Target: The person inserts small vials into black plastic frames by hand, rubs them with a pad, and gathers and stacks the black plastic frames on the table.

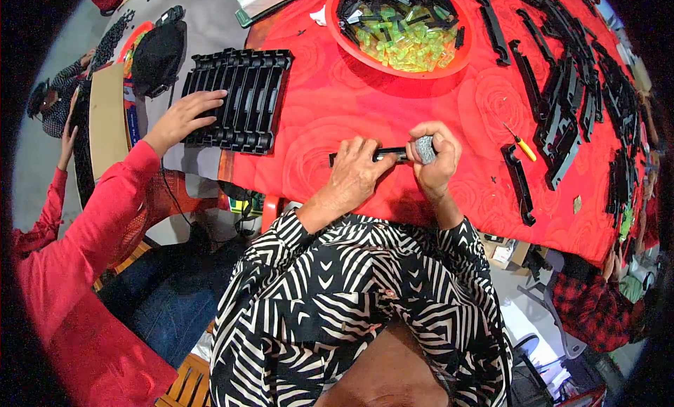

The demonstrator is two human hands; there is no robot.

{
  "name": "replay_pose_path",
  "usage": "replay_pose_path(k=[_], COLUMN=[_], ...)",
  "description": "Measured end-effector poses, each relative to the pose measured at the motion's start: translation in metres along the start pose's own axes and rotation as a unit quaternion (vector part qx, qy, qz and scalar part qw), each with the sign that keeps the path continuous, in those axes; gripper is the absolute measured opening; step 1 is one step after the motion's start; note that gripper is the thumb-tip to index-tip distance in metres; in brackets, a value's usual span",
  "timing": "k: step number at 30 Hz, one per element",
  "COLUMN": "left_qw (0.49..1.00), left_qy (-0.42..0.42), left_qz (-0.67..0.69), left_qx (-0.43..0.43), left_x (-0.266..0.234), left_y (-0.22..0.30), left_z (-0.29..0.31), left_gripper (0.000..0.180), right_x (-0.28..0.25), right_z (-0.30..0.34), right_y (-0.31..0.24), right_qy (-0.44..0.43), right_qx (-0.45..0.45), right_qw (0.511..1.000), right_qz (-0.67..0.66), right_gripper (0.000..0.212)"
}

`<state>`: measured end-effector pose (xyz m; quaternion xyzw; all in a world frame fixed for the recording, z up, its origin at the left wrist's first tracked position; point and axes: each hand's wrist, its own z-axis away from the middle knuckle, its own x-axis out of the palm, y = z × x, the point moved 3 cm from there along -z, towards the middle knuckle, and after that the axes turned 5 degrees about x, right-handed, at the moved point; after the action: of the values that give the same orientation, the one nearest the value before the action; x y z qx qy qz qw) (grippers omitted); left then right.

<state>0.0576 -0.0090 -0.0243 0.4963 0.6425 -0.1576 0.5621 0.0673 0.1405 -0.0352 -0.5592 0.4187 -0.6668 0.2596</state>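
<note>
Close to the table's front edge, my left hand [353,169] presses a long black plastic strip [391,155] down on the red cloth, its fingers bent over it. At the strip's right end, my right hand [437,156] is closed around a tool with a grey, rough-textured round handle [425,149]. The tool's working end is hidden, so its kind cannot be told. To the left lies a row of similar black strips [242,98] side by side, with a co-worker's hand resting on its left part.
A red basin [407,72] of yellow-green and black pieces stands at the back. A yellow-handled screwdriver [525,148] and a single black strip [517,182] lie to the right, beside a large heap of strips [562,112]. The co-worker's red sleeve [105,217] reaches in from the left.
</note>
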Motion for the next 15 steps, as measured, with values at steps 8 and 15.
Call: replay_pose_path(k=[8, 15], left_qw=[1.0, 1.0], left_qy=[-0.019, -0.019], left_qz=[-0.008, 0.0], left_qx=[-0.019, 0.009], left_x=[-0.002, -0.001], left_y=[0.002, 0.0], left_z=[0.0, -0.001], left_gripper=[0.032, 0.027], right_x=[-0.002, 0.009], right_z=[-0.001, 0.004], right_y=[0.0, -0.006], right_qy=[-0.016, -0.023], right_qx=[0.019, 0.016], right_qw=[1.0, 0.985], right_qz=[0.011, 0.171], right_gripper=[0.035, 0.031])
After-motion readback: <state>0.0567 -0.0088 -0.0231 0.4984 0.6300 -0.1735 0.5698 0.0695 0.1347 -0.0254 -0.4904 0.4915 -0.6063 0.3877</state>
